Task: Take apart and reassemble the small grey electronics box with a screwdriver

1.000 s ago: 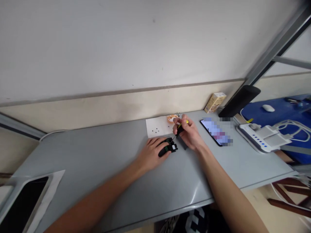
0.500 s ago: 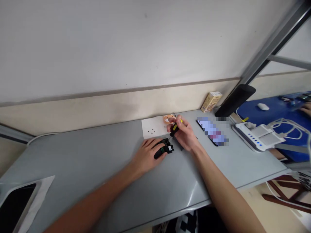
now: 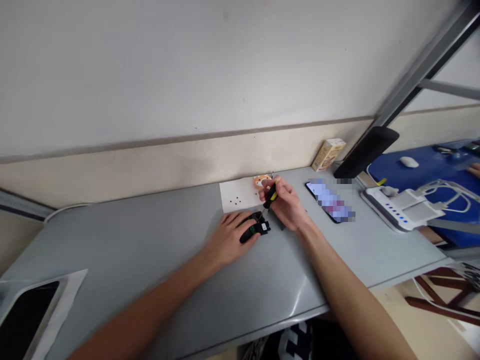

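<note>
An opened black computer mouse point(image 3: 263, 227), with a green circuit board showing inside, lies on the grey table. My left hand point(image 3: 233, 235) is wrapped over its left side and grips it against the tabletop. In my right hand point(image 3: 287, 205) is a screwdriver point(image 3: 270, 196) with a black and yellow handle, tilted so its shaft points down into the mouse. The exact spot its tip touches is too small to make out. A dark flat piece point(image 3: 277, 221) lies partly hidden under my right hand. Behind the mouse, several small dark screws point(image 3: 236, 202) sit on a white paper point(image 3: 229, 189).
An orange round item point(image 3: 261, 181) lies at the paper's right end. Rightward are a phone point(image 3: 330, 201), a small carton point(image 3: 328, 155), a black cylinder point(image 3: 365, 152) and a white charging station point(image 3: 397, 210) with cables. A dark-screened device point(image 3: 28, 320) lies front left. Another person's hand point(image 3: 474, 169) shows far right.
The view has shifted slightly. Both hands keep their hold, and the screwdriver stays in the mouse with its handle turned a little in my right fingers.
</note>
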{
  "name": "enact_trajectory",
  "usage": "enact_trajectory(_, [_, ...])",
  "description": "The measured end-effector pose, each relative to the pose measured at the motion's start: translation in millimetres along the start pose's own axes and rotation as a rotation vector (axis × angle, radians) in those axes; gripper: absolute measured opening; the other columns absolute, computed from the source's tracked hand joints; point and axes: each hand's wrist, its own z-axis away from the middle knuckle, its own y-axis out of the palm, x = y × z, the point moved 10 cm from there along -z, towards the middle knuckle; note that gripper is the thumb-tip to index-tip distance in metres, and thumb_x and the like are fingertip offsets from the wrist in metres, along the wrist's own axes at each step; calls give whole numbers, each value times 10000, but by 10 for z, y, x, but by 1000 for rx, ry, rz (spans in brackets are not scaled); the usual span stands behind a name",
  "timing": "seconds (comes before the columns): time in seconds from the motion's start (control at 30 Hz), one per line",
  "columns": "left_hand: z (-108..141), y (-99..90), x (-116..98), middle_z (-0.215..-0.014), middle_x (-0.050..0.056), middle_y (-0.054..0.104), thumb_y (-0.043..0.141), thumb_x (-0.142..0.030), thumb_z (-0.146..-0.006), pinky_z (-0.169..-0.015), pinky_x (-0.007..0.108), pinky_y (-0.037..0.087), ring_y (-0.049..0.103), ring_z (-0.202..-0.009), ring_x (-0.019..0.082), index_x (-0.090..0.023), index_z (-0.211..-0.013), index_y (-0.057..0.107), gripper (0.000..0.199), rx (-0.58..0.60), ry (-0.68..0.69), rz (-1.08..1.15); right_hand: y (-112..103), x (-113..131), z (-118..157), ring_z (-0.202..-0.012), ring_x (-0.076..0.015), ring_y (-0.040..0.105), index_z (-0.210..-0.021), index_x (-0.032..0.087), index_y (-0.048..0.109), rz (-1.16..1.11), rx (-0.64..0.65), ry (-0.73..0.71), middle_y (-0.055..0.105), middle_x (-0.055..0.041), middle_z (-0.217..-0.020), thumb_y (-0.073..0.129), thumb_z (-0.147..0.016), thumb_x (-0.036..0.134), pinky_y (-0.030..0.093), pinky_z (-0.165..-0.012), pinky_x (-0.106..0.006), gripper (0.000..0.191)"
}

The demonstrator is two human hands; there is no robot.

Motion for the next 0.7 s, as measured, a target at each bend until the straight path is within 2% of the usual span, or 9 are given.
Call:
enact_trajectory(0.1, [-10, -11, -12, -1368, 51, 667, 607, -366, -993, -1054, 457, 484, 614, -1247, 255, -266, -1229, 673, 264, 2, 3, -10, -93, 21, -7, -573, -122, 534, -837, 251, 447, 197, -55, -65, 557, 45, -738, 721, -891, 498, 399, -617, -293, 373])
enact_trajectory(0.2, [-18, -10, -29, -1363, 60, 670, 609, -361, -990, -1042, 463, 487, 622, -1232, 264, -258, -1231, 672, 269, 19, 15, -29, -143, 63, -29, -565, -135, 486, -889, 256, 500, 318, -102, -144, 475, 59, -628, 618, -936, 583, 386, -612, -293, 350])
enact_trajectory(0.3, [-17, -14, -31, -1361, 64, 670, 607, -358, -990, -1044, 467, 485, 621, -1232, 270, -253, -1226, 671, 266, 21, 17, -38, -132, 54, -57, -669, -158, 526, -984, 246, 623, 189, -84, -138, 531, 7, -734, 439, -987, 651, 444, -693, -318, 445])
enact_trajectory(0.37, [-16, -14, -25, -1371, 57, 665, 597, -359, -996, -1053, 463, 479, 614, -1243, 263, -250, -1224, 663, 261, 19, 14, -34, -114, 35, -60, -769, -167, 583, -962, 242, 655, 89, -52, -95, 593, -26, -886, 532, -959, 614, 481, -760, -330, 392])
enact_trajectory(0.47, [-17, -6, -14, -1378, 49, 660, 599, -363, -995, -1066, 458, 471, 604, -1256, 252, -244, -1240, 638, 274, 21, 8, -23, -75, 5, -34, -834, -167, 637, -888, 246, 599, 19, 18, -25, 641, -32, -1076, 728, -867, 532, 501, -789, -337, 314])
enact_trajectory(0.53, [-21, -1, -11, -1369, 49, 664, 607, -365, -989, -1064, 452, 473, 606, -1250, 248, -242, -1251, 625, 290, 24, 6, -13, -52, -2, -13, -716, -144, 613, -868, 253, 537, 15, 53, -15, 651, -3, -931, 752, -862, 508, 477, -710, -316, 334])
enact_trajectory(0.63, [-25, 6, -13, -1365, 49, 667, 608, -362, -988, -1065, 448, 472, 607, -1245, 246, -248, -1256, 623, 291, 30, 8, 1, -36, 15, -8, -532, -114, 450, -831, 259, 472, 45, 45, -58, 481, 68, -624, 746, -883, 475, 367, -576, -273, 353])
enact_trajectory(0.7, [-24, 6, -12, -1378, 51, 659, 605, -355, -989, -1071, 453, 470, 605, -1249, 250, -256, -1259, 630, 288, 31, 5, 3, -22, 26, -18, -521, -110, 374, -789, 250, 456, 65, 12, -79, 400, 70, -598, 731, -884, 514, 319, -547, -269, 393])
